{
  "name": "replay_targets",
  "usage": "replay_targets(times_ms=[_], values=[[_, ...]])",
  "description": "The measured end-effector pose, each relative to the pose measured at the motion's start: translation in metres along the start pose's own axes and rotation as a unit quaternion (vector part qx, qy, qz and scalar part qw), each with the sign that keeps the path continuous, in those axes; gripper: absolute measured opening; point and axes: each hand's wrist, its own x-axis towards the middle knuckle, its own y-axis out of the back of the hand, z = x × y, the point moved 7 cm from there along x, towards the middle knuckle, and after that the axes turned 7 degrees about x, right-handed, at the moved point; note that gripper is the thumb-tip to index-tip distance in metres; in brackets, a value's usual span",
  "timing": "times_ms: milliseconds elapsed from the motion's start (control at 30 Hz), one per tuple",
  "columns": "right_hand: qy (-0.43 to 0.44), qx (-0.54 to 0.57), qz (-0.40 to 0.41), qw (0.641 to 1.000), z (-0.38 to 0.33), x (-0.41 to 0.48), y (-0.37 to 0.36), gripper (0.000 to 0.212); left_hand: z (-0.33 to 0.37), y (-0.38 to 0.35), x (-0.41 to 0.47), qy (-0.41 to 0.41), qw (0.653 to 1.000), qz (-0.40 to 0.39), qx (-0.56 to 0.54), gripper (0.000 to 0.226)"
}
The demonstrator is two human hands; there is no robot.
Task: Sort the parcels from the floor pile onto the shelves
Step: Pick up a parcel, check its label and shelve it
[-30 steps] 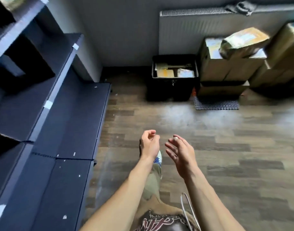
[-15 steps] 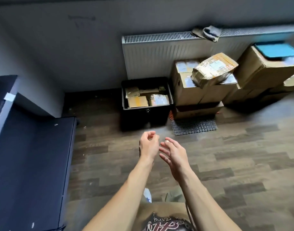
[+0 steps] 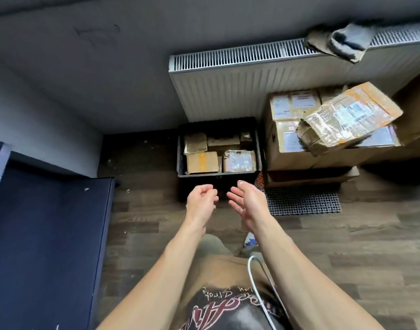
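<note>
Empty, a left hand with loosely curled fingers and a flat, straight-fingered right hand hover before a black crate of parcels. Beyond it, a taped parcel tops stacked boxes by the radiator.

1 head view, angled down, facing parcels

Left hand and right hand are hovering, both empty, over the bare brown wood-plank floor. Open air is lying between them and the open-topped black plastic crate just ahead. Small brown cardboard parcels are filling the crate floor. Stacked brown cardboard boxes are walling off the right, with a tape-wrapped parcel sitting tilted on top. The white ribbed radiator is closing the rear. The dark blue shelf board is bounding the left.
</note>
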Motion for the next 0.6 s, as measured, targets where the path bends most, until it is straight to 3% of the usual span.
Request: replay_targets(times_ms=[233,367,600], values=[[-0.044,-0.099,0.029,0.994,-0.053,0.081,-0.015,0.025,0.041,-0.036,0.094,0.078,0.996,-0.018,-0.030,0.022],[-0.052,-0.164,0.072,0.982,-0.069,0.149,-0.002,0.038,0.035,-0.064,0.160,0.131,0.990,-0.055,0.005,0.010],[-0.081,-0.303,0.091,0.945,-0.058,0.268,0.031,0.037,0.002,-0.088,0.272,0.181,0.976,-0.082,0.085,0.010]])
